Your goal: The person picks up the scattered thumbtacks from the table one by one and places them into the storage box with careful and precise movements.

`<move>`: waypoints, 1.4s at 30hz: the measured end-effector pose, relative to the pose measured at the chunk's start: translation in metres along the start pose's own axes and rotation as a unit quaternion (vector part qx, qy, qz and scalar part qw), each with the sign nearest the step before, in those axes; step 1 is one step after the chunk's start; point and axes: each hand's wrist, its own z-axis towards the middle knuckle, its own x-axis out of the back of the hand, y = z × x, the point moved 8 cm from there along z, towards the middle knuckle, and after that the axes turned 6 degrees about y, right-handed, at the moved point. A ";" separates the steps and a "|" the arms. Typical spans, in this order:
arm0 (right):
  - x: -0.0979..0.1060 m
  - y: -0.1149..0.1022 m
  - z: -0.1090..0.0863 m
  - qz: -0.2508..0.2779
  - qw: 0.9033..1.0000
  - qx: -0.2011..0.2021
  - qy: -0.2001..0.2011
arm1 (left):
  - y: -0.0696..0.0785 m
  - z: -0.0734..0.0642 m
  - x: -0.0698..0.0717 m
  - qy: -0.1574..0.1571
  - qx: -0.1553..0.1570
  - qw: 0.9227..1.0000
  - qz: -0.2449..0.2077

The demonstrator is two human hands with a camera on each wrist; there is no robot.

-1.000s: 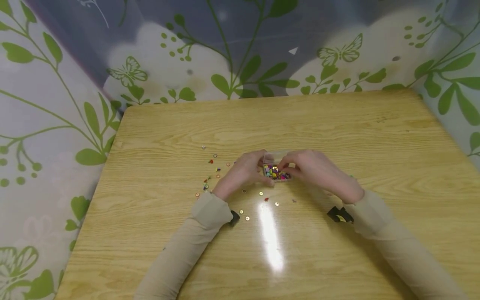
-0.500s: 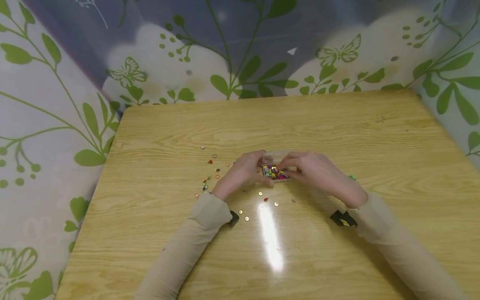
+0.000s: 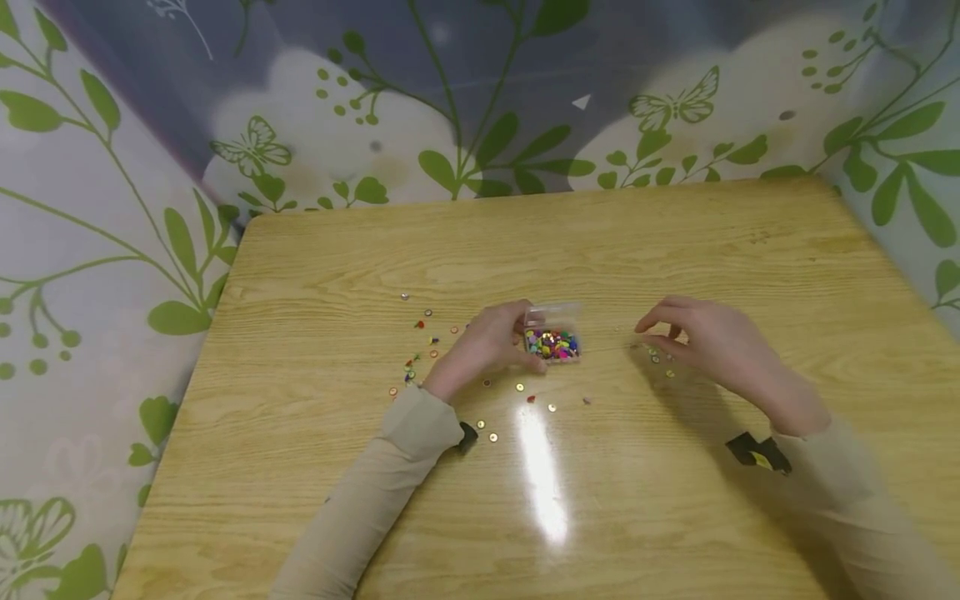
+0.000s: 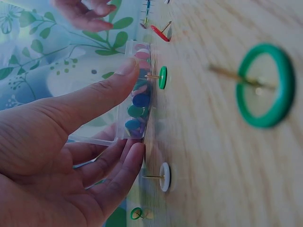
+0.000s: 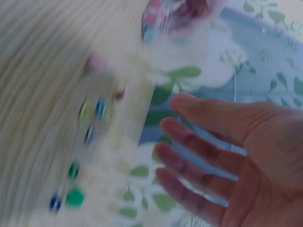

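Observation:
My left hand (image 3: 491,340) grips the left side of a small clear plastic box (image 3: 564,361) on the table. In the left wrist view the thumb lies along the near side and the fingers curl behind the box. Its hinged lid (image 3: 561,313) stands up at the back, and colourful thumbtacks (image 3: 551,343) fill it. My right hand (image 3: 708,350) hovers to the right of the box, over several loose tacks (image 3: 655,357). In the right wrist view its fingers (image 5: 194,175) are loosely bent, apart from the thumb, with nothing between them.
More thumbtacks lie scattered left of the box, among them a red tack (image 3: 419,325), and in front of it, such as a gold-coloured tack (image 3: 492,437). Many point pin-up. The wooden table (image 3: 337,258) meets a leaf-patterned wall covering (image 3: 510,125) behind.
My right hand has left the box, where its fingers were among the tacks, and moved right over the loose tacks there. The left hand has kept its hold on the box.

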 end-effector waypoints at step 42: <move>-0.015 0.066 -0.045 0.035 0.985 -0.138 -0.099 | 0.000 -0.001 0.000 0.002 -0.001 1.000 -0.002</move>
